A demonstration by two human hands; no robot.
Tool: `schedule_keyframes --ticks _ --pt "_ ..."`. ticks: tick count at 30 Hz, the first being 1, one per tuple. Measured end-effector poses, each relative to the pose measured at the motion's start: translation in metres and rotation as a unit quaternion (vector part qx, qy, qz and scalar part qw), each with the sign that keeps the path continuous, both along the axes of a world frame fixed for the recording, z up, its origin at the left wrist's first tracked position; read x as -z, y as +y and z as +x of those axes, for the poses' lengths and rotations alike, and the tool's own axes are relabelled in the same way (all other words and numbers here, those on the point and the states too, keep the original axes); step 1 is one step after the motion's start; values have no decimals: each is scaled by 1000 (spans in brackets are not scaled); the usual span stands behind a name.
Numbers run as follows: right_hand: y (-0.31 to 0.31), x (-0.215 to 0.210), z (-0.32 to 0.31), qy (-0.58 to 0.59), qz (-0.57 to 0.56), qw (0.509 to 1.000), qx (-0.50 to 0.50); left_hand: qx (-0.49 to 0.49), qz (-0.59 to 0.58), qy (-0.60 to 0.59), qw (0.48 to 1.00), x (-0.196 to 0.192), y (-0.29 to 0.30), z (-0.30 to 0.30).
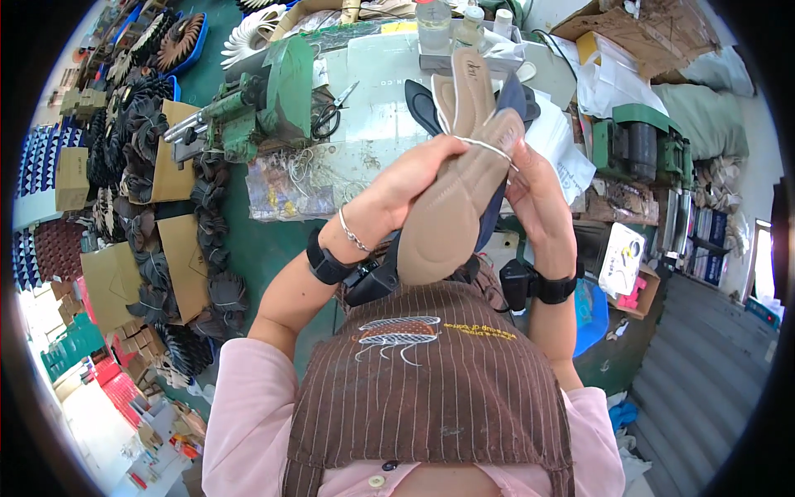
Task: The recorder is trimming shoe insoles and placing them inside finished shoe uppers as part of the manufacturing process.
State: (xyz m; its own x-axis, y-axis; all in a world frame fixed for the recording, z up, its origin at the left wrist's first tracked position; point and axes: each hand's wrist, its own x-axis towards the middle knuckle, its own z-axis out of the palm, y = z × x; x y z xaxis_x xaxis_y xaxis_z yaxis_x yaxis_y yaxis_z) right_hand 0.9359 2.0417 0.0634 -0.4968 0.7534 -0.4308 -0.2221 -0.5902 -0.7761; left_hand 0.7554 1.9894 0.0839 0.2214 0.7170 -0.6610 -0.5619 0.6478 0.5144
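A bundle of beige and dark blue shoe insoles [439, 228] is held up in front of my apron, fanned out at its far end. Across its narrow middle runs a white cord or rubber band [487, 147]. My left hand [414, 176] grips the bundle from the left, its fingers partly hidden behind the insoles. On the other side, my right hand [537, 186] closes on the insoles with the thumb near the band; whether it also pinches the band I cannot tell. Black insoles [422, 106] show behind the bundle.
Scissors [334, 114] lie on the pale worktable [373, 74], beside a green machine [286, 91]. Another green machine [642, 149] stands at the right. Bottles [468, 29] stand in a tray at the back. Dark insole bundles [211, 215] and cardboard sheets [182, 257] line the left.
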Motion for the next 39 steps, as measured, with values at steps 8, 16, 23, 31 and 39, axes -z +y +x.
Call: schedule_keyframes --ticks 8,16,23,31,39 --pt "-44 -32 -19 -285 313 905 -43 -118 63 -107 985 16 2 -12" --pt "-29 -47 2 -138 258 946 -138 -90 112 -59 988 8 -8 -22" --pt "-33 -53 13 -158 273 938 -145 -63 86 -126 986 10 -15 -24" --pt "-52 -48 8 -233 421 868 -120 -67 87 -153 982 9 -21 -19" --pt "-50 -60 14 -160 326 929 -68 -38 148 -109 982 1 -30 -24"
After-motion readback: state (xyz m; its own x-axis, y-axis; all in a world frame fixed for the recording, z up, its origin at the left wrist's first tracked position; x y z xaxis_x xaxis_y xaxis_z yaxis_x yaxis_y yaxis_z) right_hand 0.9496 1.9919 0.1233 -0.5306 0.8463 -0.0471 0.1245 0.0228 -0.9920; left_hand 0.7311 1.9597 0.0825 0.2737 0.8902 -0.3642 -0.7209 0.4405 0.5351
